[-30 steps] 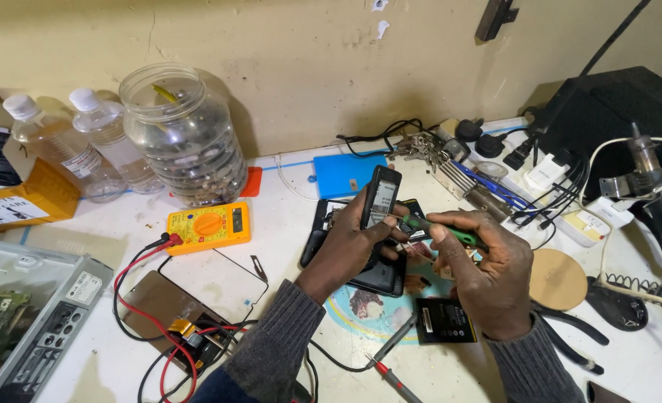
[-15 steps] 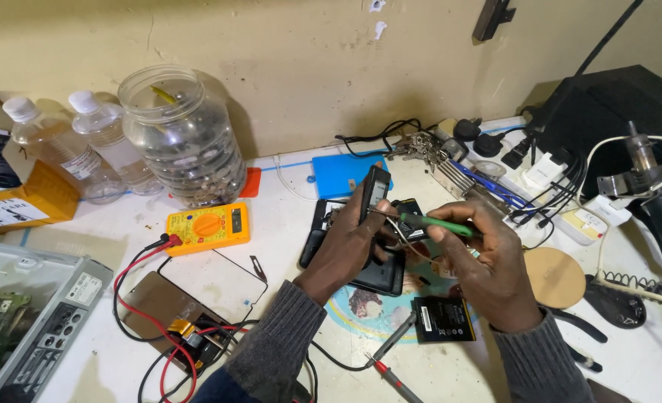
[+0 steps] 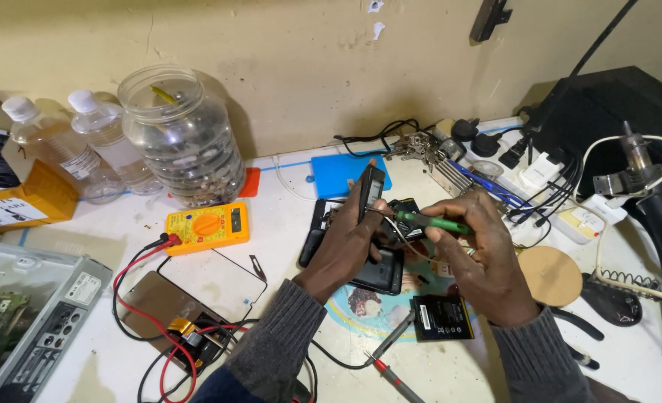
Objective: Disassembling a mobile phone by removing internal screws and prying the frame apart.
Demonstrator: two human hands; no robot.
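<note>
Nearest the camera, two grey sleeves point(image 3: 271, 343) rise from the bottom edge, and between them a red-tipped probe point(image 3: 391, 377) and a grey probe point(image 3: 394, 336) lie on the white bench point(image 3: 122, 358). To their left a loose screen panel point(image 3: 211, 276) rests beside a brown board point(image 3: 159, 313) tangled in red and black leads point(image 3: 133, 276); to their right a flat black battery point(image 3: 441, 317) lies just below the right wrist. The left hand point(image 3: 346, 250) is closed around a small dark phone part point(image 3: 370, 192), holding it upright on edge above an opened black phone point(image 3: 372, 269) that lies on the bench. The right hand point(image 3: 480, 257) pinches a green-handled tool point(image 3: 432, 222), held nearly level with its tip pointing left at the part; whether the tip touches it cannot be told. The hands sit close together, nearly meeting over the phone. Right of the right hand is a round tan disc point(image 3: 551, 276), and at the far left edge a grey metal case point(image 3: 32, 313). Further back a yellow multimeter point(image 3: 206, 226) sits left of the hands, with a blue pad point(image 3: 342, 173) behind them and a power strip point(image 3: 525, 179) crowded with plugs to the right. Against the wall stand a big clear jar point(image 3: 182, 138), two clear bottles point(image 3: 85, 149), a yellow box point(image 3: 25, 201) and a black unit point(image 3: 614, 112)
</note>
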